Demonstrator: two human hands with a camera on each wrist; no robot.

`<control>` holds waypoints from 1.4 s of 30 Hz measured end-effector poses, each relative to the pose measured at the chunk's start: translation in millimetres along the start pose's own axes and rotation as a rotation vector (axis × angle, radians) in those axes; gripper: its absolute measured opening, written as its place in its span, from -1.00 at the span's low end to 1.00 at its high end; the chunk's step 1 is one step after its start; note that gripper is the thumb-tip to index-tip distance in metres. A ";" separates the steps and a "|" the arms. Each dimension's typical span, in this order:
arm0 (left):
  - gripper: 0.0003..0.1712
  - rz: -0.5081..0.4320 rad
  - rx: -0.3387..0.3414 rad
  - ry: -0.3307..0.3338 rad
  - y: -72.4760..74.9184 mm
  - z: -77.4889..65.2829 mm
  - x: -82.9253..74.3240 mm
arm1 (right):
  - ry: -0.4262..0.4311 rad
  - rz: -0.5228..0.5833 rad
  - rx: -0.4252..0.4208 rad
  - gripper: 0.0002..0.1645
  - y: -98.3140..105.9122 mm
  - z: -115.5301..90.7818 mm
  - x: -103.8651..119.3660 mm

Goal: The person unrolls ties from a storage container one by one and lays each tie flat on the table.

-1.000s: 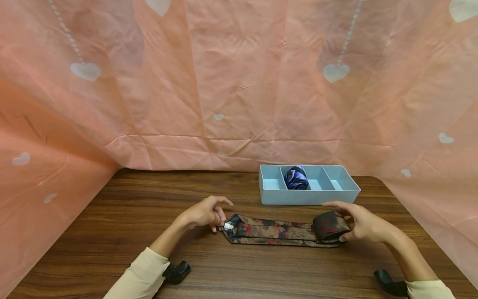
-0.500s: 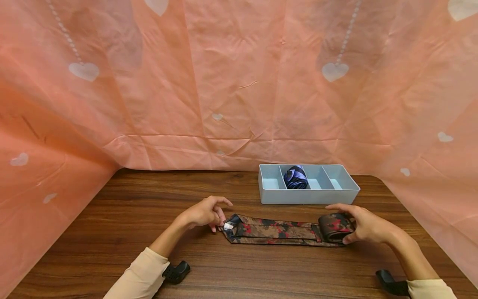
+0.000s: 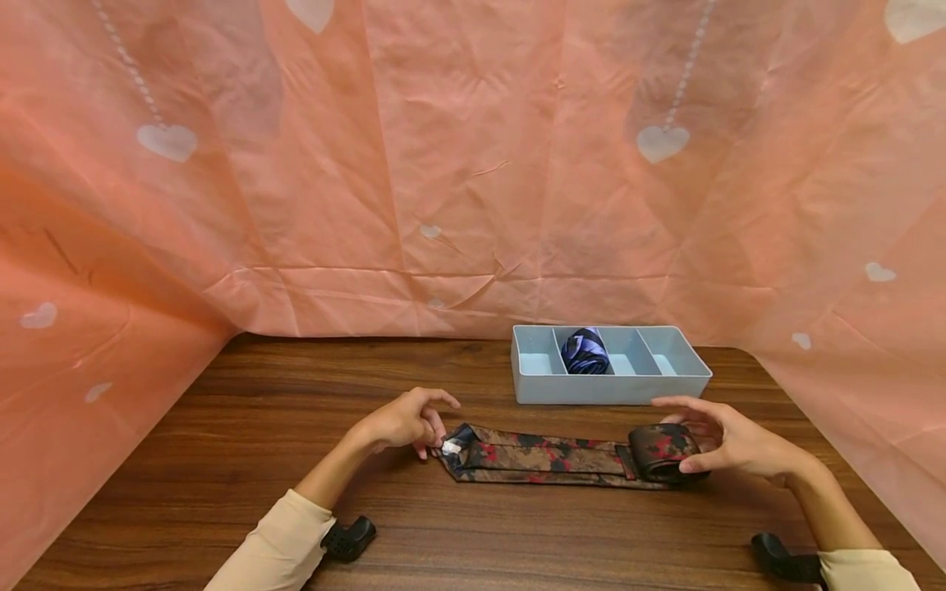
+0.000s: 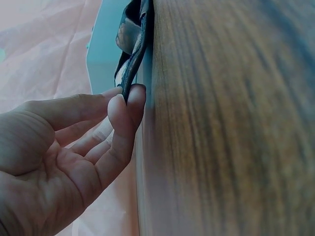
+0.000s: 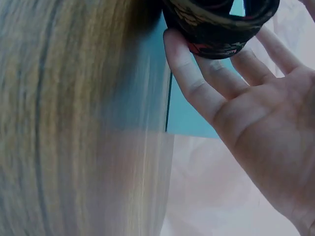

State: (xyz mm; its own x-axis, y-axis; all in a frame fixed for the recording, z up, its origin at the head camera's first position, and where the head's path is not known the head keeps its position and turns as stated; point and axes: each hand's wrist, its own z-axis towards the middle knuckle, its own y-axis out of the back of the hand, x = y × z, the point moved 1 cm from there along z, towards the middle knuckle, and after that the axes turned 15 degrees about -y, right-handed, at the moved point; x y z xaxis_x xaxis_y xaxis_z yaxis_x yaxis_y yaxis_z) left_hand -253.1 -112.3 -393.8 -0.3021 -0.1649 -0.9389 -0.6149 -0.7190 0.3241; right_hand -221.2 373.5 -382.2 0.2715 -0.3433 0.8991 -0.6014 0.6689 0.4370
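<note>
Your left hand (image 3: 405, 420) pinched the pointed tip of the brown, red-and-black patterned fabric necktie (image 3: 550, 455), which lay on the brown wooden table (image 3: 517, 533), tip leftward, long axis running left to right. Your right hand (image 3: 742, 443) held its coiled right end between thumb and fingers.

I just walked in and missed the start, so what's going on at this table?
Someone's left hand pinches the flat end of a patterned tie, while the right hand holds its coiled end. The tie lies on the wooden table, only partly rolled up. Behind it, a rolled blue tie sits in a divided box.
</note>
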 end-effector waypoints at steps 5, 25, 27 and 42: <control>-0.30 0.003 -0.005 0.005 0.4 0.0 -0.6 | 0.008 -0.029 0.009 -0.06 2.2 0.1 -3.3; -0.31 0.004 0.009 0.009 0.8 0.0 0.3 | 0.028 -0.028 0.065 -0.11 3.1 3.1 -6.9; -0.32 -0.009 0.013 0.001 1.6 0.1 0.7 | 0.031 -0.022 0.058 -0.11 3.1 3.0 -6.7; -0.33 -0.093 -0.002 -0.028 5.0 -0.6 4.4 | 0.031 0.000 0.049 -0.10 3.4 3.0 -6.1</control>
State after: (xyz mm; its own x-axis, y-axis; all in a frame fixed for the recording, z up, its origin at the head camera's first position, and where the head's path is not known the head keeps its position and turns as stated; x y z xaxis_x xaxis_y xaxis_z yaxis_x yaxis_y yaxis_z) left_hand -257.1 -117.1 -396.4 -0.2644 -0.0782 -0.9613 -0.6400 -0.7314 0.2355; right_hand -227.2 376.0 -386.2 0.2942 -0.3217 0.9000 -0.6375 0.6355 0.4355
